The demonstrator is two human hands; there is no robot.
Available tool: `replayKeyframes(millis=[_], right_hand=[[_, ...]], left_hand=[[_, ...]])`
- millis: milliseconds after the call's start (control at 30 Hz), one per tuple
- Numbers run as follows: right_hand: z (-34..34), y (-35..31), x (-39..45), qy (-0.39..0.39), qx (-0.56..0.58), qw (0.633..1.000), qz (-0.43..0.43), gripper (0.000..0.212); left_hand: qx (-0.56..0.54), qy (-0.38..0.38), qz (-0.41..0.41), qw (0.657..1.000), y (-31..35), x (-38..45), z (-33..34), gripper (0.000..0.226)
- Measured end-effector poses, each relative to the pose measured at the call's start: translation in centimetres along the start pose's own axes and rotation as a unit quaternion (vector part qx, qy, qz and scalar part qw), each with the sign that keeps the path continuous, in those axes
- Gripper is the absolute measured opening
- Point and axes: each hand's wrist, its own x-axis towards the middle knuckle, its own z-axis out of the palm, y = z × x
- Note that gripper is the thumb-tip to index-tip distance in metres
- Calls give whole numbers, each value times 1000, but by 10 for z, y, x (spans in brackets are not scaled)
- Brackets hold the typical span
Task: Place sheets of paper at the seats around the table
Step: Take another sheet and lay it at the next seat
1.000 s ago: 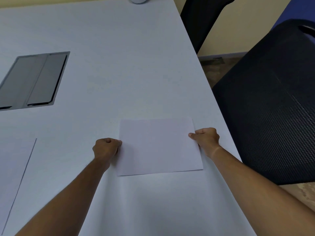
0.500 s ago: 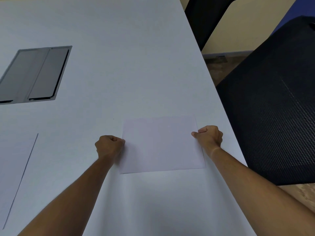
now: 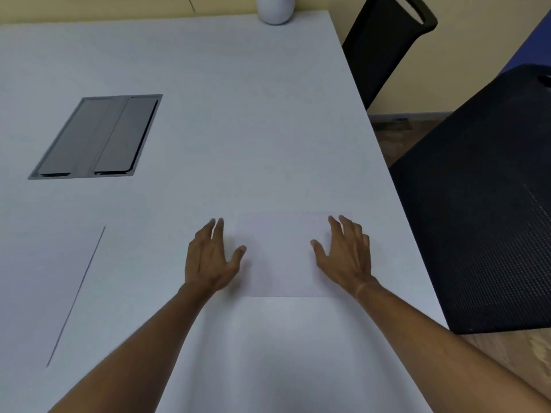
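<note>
A white sheet of paper (image 3: 283, 254) lies flat on the white table (image 3: 238, 114), close to the right edge and in front of a black mesh chair (image 3: 483, 210). My left hand (image 3: 210, 257) hovers over the sheet's left edge with fingers spread, holding nothing. My right hand (image 3: 347, 253) is over the sheet's right part, fingers also spread and empty. Whether the palms touch the paper is unclear. Both hands partly hide the sheet's side edges.
A grey cable hatch (image 3: 98, 138) is set into the table at the left. A white rounded object (image 3: 275, 8) stands at the far edge. A second black chair (image 3: 384, 40) is at the far right. A seam line (image 3: 76, 296) runs across the table at the left.
Both hands have let go of the sheet's side edges and opened their fingers. The sheet now rests on the table. The view has tilted up, showing more of the far edge.
</note>
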Motion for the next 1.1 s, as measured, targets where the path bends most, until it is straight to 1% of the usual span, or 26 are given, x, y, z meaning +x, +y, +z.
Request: replayKeyframes(millis=[100,233,467,667,900,1100], right_hand=[[-5,-20,-7,2,-6,999,-46,79],[-16,-45,-18,16,-24,993,-111,89],[-30,-91,-38,30,-55,980,-189,97],[-32,-134,-62,34,-60,971,-230,99],[-25,-209,-101,37,-52,963,-263,101],[-2,-285,-153,35,-40,961,-271,101]], left_hand=[[53,10,39,998,-4,-10,-15,97],[101,37,66,992,-11,-25,-36,100],[116,74,54,989,-29,-57,-74,101],[111,87,26,990,-58,-92,-106,103],[97,110,-11,989,-116,-137,-150,105],[86,114,-28,989,-196,-182,-183,104]])
